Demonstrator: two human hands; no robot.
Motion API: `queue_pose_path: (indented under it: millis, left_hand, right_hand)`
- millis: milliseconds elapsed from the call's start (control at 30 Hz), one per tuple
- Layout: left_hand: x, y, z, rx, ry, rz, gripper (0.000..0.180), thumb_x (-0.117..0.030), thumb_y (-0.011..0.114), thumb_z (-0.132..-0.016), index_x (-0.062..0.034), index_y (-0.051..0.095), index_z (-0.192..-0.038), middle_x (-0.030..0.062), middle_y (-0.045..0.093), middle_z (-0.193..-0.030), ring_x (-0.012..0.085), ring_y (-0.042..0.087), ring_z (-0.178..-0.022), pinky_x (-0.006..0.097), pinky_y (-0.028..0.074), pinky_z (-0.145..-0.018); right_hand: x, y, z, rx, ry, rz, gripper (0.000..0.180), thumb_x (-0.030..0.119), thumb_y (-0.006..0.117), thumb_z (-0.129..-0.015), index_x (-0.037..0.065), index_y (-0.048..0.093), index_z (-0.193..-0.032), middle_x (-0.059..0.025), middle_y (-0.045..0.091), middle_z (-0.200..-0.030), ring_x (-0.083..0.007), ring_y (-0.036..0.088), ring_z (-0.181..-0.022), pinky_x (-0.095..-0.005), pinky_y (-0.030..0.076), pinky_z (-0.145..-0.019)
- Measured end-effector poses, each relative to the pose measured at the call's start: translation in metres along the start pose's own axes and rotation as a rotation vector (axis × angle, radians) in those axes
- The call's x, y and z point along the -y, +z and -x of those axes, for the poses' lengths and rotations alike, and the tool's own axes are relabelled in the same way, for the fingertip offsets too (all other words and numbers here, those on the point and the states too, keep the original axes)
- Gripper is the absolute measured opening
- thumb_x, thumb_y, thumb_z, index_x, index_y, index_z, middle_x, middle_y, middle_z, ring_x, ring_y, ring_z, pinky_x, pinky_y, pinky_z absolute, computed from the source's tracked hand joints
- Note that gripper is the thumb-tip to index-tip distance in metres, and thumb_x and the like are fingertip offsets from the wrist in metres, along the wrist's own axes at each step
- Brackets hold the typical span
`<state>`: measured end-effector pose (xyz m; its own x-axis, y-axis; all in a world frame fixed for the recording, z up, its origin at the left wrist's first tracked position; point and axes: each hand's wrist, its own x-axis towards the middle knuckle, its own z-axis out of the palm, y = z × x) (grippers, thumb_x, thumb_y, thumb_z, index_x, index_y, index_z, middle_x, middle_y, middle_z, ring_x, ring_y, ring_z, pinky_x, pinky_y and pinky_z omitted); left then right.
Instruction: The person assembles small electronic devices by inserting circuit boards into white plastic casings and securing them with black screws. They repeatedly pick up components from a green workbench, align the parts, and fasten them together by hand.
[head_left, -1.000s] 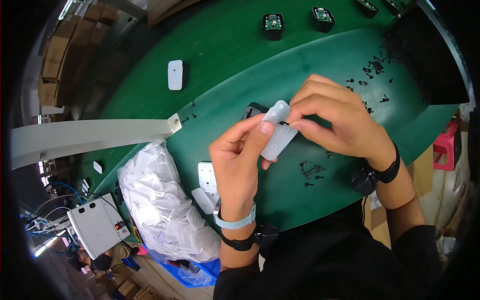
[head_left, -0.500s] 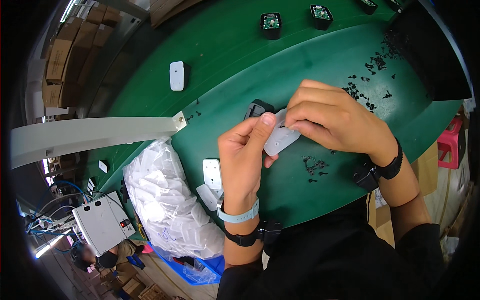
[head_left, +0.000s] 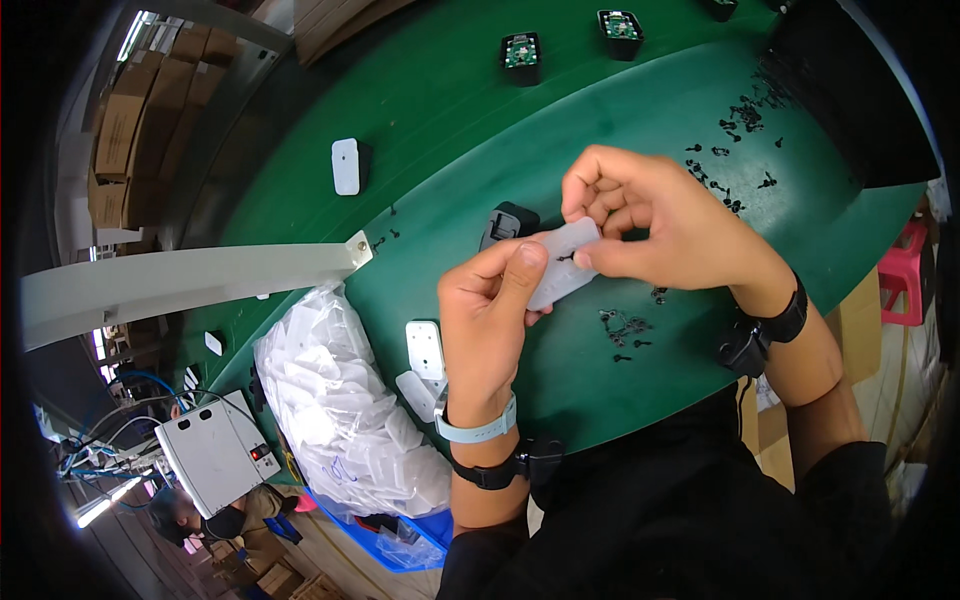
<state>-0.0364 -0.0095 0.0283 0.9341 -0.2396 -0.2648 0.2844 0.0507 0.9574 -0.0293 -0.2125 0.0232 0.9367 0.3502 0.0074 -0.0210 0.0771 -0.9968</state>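
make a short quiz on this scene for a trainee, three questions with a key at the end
1. Multiple choice: where is the small black part beside the thumb of the right hand?
A) on a wristband
B) on the white plate
C) inside a cardboard box

2. True or false: the clear bag of white pieces lies to the left of the left hand.

3. Fill in the colour: the ____ circuit boards at the top of the view sit in black housings.

Key: 1. B; 2. True; 3. green
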Motion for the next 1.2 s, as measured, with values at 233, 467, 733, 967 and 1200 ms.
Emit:
queue_pose_path:
  millis: [233, 467, 733, 967, 1200]
  left_hand:
    - [-0.003, 0.000, -0.001, 0.081, -0.217, 0.189, 0.022, -0.010, 0.063, -0.093, 0.0081, 0.070, -0.104, 0.0077, 0.065, -0.072, 0.0087, 0.051, -0.051, 0.021, 0.036, -0.042]
    - [0.000, 0.006, 0.001, -0.002, -0.100, 0.131, 0.018, -0.006, 0.065, -0.091, 0.0078, 0.069, -0.103, 0.0087, 0.067, -0.074, 0.0082, 0.052, -0.049, 0.020, 0.037, -0.040]
    - [-0.003, -0.006, 0.000, -0.140, 0.041, 0.216, 0.015, -0.003, 0.068, -0.092, 0.0070, 0.069, -0.103, 0.0091, 0.070, -0.081, 0.0093, 0.060, -0.056, 0.022, 0.045, -0.045]
    - [-0.001, -0.006, 0.002, -0.087, 0.091, 0.266, 0.016, -0.003, 0.068, -0.093, 0.0073, 0.068, -0.105, 0.0111, 0.071, -0.084, 0.0104, 0.062, -0.058, 0.024, 0.047, -0.046]
    - [-0.004, 0.002, 0.003, -0.141, 0.075, 0.196, 0.021, -0.008, 0.069, -0.091, 0.0080, 0.069, -0.103, 0.0129, 0.069, -0.080, 0.0142, 0.059, -0.053, 0.025, 0.044, -0.043]
  right_hand:
    - [0.006, -0.005, -0.003, 0.078, 0.224, -0.286, 0.022, -0.004, 0.072, -0.081, -0.004, 0.059, -0.100, -0.0058, 0.062, -0.088, -0.0088, 0.063, -0.069, -0.0215, 0.052, -0.056]
    - [0.006, -0.004, -0.002, 0.048, 0.196, -0.268, 0.023, -0.002, 0.073, -0.084, -0.005, 0.061, -0.104, -0.0084, 0.067, -0.088, -0.0101, 0.066, -0.069, -0.0226, 0.053, -0.055]
    - [0.004, -0.021, -0.005, -0.147, 0.068, -0.187, 0.017, 0.002, 0.070, -0.089, -0.005, 0.064, -0.104, -0.0095, 0.071, -0.088, -0.0105, 0.067, -0.071, -0.0230, 0.055, -0.064]
    - [0.000, -0.007, -0.008, -0.210, -0.101, 0.000, 0.019, 0.005, 0.069, -0.092, -0.005, 0.069, -0.108, -0.0055, 0.071, -0.095, -0.0099, 0.065, -0.086, -0.0246, 0.053, -0.080]
    - [-0.001, -0.001, -0.003, -0.174, 0.039, -0.154, 0.015, 0.014, 0.071, -0.094, -0.001, 0.072, -0.094, -0.0001, 0.068, -0.082, -0.0050, 0.058, -0.073, -0.0216, 0.047, -0.068]
